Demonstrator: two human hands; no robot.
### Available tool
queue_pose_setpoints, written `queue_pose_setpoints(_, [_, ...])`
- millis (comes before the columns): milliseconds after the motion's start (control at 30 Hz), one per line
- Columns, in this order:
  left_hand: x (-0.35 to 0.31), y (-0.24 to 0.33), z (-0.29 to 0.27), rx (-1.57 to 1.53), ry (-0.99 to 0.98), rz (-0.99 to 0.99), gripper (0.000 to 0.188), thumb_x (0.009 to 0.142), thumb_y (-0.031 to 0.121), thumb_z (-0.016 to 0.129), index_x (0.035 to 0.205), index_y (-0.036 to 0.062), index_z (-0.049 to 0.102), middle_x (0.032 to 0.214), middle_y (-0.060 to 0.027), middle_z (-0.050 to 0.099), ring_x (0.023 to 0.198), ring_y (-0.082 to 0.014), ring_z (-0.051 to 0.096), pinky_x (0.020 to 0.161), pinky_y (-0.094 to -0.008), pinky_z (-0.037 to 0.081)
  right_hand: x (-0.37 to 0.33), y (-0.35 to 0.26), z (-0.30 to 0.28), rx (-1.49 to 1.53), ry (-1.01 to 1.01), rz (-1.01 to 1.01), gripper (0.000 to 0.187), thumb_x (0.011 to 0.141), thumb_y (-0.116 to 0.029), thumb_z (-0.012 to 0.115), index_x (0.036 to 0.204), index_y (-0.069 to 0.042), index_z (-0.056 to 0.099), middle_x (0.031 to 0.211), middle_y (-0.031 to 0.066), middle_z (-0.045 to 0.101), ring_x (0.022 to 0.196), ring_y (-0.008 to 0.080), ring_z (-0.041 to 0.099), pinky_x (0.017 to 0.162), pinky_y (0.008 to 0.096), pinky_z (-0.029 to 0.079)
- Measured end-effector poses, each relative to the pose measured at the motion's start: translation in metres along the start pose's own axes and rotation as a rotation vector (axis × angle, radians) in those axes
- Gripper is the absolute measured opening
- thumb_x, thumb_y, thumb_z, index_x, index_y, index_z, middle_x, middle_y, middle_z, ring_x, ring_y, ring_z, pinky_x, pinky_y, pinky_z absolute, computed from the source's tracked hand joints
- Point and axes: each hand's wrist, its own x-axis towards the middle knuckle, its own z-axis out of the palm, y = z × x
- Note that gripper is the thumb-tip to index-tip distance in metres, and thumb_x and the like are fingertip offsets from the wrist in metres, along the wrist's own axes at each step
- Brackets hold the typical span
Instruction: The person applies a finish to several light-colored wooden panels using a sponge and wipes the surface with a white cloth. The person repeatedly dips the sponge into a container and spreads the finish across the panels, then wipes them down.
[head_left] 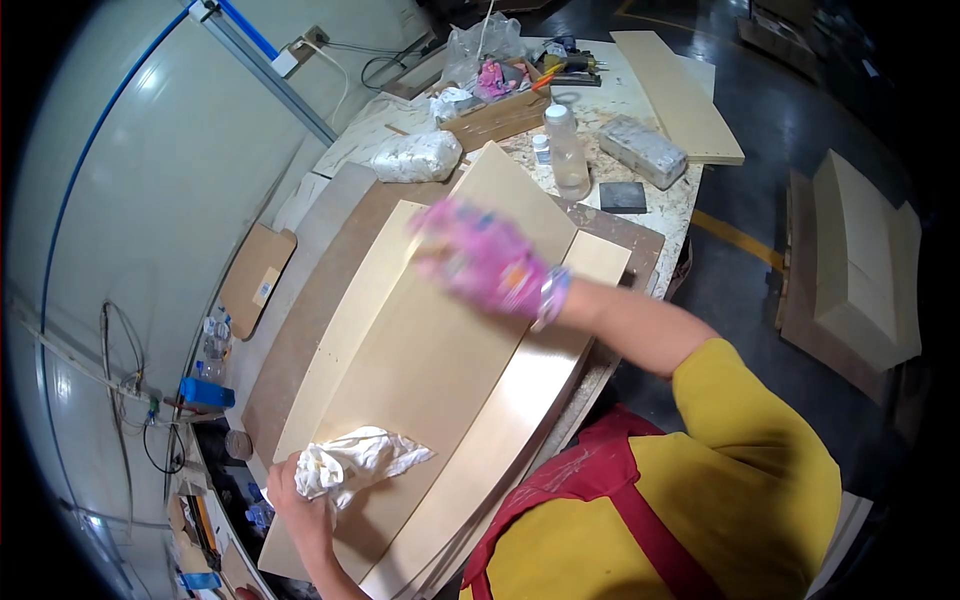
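Observation:
A long, pale, curved wooden panel (pixel 440 350) with raised side edges lies slantwise in front of me. At its near end, my bare left hand (pixel 298 495) is closed on a crumpled white cloth (pixel 360 462), which spreads over the panel's surface. My right hand (pixel 480 258), in a pink patterned glove, is over the far part of the panel, by its left raised edge. Motion smears its fingers, so whether they hold anything is unclear.
Beyond the panel stand a clear plastic bottle (pixel 568 155), a wrapped block (pixel 643 150), a dark flat block (pixel 623 197), a white wrapped bundle (pixel 417 156) and a cardboard box (pixel 497 118). Another pale board (pixel 675 95) lies far right. Panels (pixel 858 250) are stacked at right.

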Motion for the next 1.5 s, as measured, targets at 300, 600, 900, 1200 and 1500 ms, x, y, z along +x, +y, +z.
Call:
queue_pose_setpoints(300, [-0.008, -0.005, 0.001, 0.050, 0.034, 0.035, 0.042, 0.071, 0.012, 0.072, 0.112, 0.0067, 0.062, 0.100, -0.0129, 0.057, 0.097, -0.0342, 0.054, 0.087, -0.0415, 0.041, -0.001, 0.020, 0.047, 0.075, -0.222, 0.023, 0.027, 0.090, -0.021, 0.058, 0.114, -0.008, 0.054, 0.106, 0.0088, 0.057, 0.087, 0.0213, 0.061, 0.076, 0.0321, 0.052])
queue_pose_setpoints(600, [-0.002, -0.011, 0.007, 0.017, -0.006, 0.021, 0.038, 0.071, 0.009, 0.071, 0.107, 0.0060, 0.064, 0.095, -0.0124, 0.058, 0.093, -0.0334, 0.055, 0.083, -0.0418, 0.042, 0.016, 0.171, -0.010, 0.176, 0.234, 0.718, 0.029, 0.086, -0.020, 0.068, 0.111, -0.009, 0.057, 0.094, 0.0003, 0.064, 0.075, 0.0099, 0.060, 0.064, 0.0245, 0.049])
queue_pose_setpoints(900, [0.018, -0.039, 0.027, -0.091, -0.130, -0.023, 0.036, 0.068, 0.003, 0.069, 0.104, 0.0032, 0.065, 0.092, -0.0135, 0.058, 0.091, -0.0343, 0.056, 0.080, -0.0402, 0.044, -0.052, 0.161, 0.009, 1.135, 0.387, 1.172, 0.024, 0.091, -0.014, 0.061, 0.112, -0.010, 0.051, 0.085, 0.0025, 0.060, 0.062, 0.0095, 0.056, 0.053, 0.0238, 0.046])
queue_pose_setpoints(1200, [0.030, -0.057, 0.045, -0.227, -0.240, -0.045, 0.042, 0.064, 0.007, 0.076, 0.104, 0.0032, 0.066, 0.090, -0.0125, 0.060, 0.087, -0.0336, 0.058, 0.078, -0.0403, 0.045, -0.076, 0.113, 0.005, 1.069, 0.252, 1.151, 0.019, 0.091, -0.015, 0.059, 0.107, -0.006, 0.052, 0.078, 0.0017, 0.055, 0.057, 0.0102, 0.047, 0.050, 0.0253, 0.037])
queue_pose_setpoints(1500, [0.028, -0.079, 0.107, -0.361, -0.334, -0.031, 0.039, 0.066, 0.001, 0.073, 0.104, 0.0038, 0.067, 0.100, -0.0121, 0.060, 0.094, -0.0310, 0.058, 0.084, -0.0363, 0.047, -0.102, 0.055, 0.001, 0.778, -0.140, 1.097, 0.029, 0.089, -0.015, 0.066, 0.112, -0.003, 0.053, 0.094, 0.0030, 0.059, 0.086, 0.0106, 0.061, 0.076, 0.0239, 0.050])
